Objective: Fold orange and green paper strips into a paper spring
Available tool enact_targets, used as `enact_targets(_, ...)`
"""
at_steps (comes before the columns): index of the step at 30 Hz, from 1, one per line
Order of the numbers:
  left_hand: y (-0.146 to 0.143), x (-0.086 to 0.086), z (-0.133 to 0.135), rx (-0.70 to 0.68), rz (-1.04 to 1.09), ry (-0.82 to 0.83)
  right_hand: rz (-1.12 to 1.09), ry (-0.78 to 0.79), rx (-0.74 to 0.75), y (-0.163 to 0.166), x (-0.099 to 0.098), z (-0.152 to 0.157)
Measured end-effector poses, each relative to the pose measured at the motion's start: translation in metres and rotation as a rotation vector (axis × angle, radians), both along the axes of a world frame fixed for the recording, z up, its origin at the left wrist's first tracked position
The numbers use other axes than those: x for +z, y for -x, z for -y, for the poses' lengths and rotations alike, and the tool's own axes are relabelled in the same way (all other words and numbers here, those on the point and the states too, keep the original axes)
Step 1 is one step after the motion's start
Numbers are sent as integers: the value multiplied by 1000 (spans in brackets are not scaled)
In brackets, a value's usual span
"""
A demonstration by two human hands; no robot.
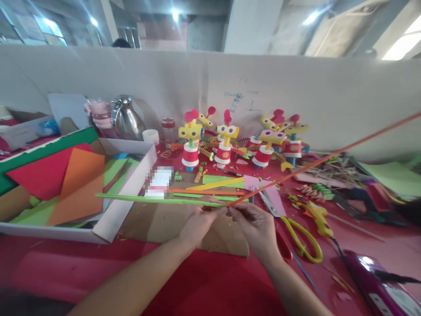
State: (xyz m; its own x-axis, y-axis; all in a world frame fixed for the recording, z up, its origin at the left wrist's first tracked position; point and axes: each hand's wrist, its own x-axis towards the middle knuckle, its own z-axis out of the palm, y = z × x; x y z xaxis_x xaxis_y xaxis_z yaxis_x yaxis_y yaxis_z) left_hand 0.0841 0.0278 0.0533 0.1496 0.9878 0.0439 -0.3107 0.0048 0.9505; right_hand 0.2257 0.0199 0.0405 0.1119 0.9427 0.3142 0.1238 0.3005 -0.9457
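Note:
My left hand (197,224) and my right hand (255,226) meet over a brown cardboard sheet (158,221) on the red table. Both are pinched together where two long paper strips join. The green strip (154,200) runs left from my left hand's fingers. The orange strip (322,160) rises to the upper right from my right hand's fingers. Their ends overlap between my fingertips.
A white box (123,199) of coloured paper sheets stands at left. Yellow-handled scissors (301,239) and a yellow glue gun (317,215) lie at right. Several paper-cup figures (223,151) stand by the back wall, with a metal kettle (126,116). Paper scraps pile at far right.

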Motion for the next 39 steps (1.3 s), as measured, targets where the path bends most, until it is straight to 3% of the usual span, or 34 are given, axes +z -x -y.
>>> enact_targets(5, 2, -4, -4, 67, 53, 9, -62, 26, -1, 13, 9, 0)
enact_targets(10, 7, 4, -3, 50, 82, -70, 90, -61, -80, 23, 19, -5)
enact_targets(15, 19, 12, -4, 151, -82, -130, 168, -184, -183, 32, 6, -10)
enact_targets(21, 15, 6, -10, 169, -129, -11, 113, -72, -71, 26, -9, -13)
enact_targets(27, 12, 1, -9, 191, -134, -95, 144, -25, -57, 23, -6, -10)
enact_targets(32, 18, 6, -10, 206, -170, -59, 374, -190, -124, 10, -4, -11)
enact_targets(36, 23, 13, -10, 267, -158, 3, 325, -150, -240, 4, -1, -12)
enact_targets(39, 24, 11, -13, 311, -89, 13, 264, -109, -212, 6, -2, -10)
